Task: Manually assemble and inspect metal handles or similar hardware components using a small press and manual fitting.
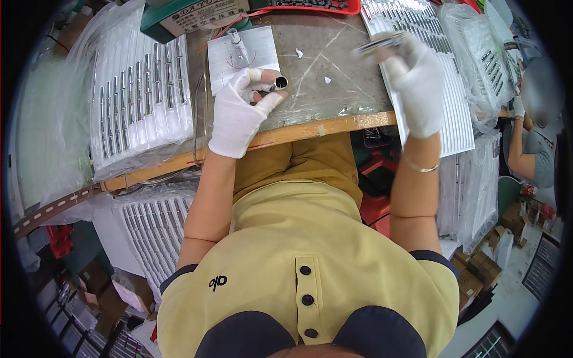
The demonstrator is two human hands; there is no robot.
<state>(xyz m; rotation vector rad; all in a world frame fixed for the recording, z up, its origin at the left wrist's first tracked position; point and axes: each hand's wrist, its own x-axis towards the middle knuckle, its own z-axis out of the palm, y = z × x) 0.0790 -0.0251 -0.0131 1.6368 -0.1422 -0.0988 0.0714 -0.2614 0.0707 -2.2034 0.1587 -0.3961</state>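
My left hand (pixel 237 112), in a white glove with bare fingertips, pinches a short shiny cylinder (pixel 280 83) whose dark open end faces up. It is above the near part of the table, beside a pale square plate (pixel 271 56) with an upright metal fixture (pixel 237 49). My right hand (pixel 419 89), gloved the same way, is raised over the right-hand tray and closed on a slim shiny metal tube (pixel 382 43). Motion blurs the tube and the fingers around it. Beneath this hand lies a white ribbed tray (pixel 450 128) with rows of shiny tubes at its far end.
On the left, a white tray (pixel 143 128) holds several shiny tubes in plastic wrap. A green machine (pixel 161 27) and a red bin (pixel 356 7) of small dark parts stand at the back. A wooden strip (pixel 340 124) edges the table. Another person (pixel 540 152) sits far right.
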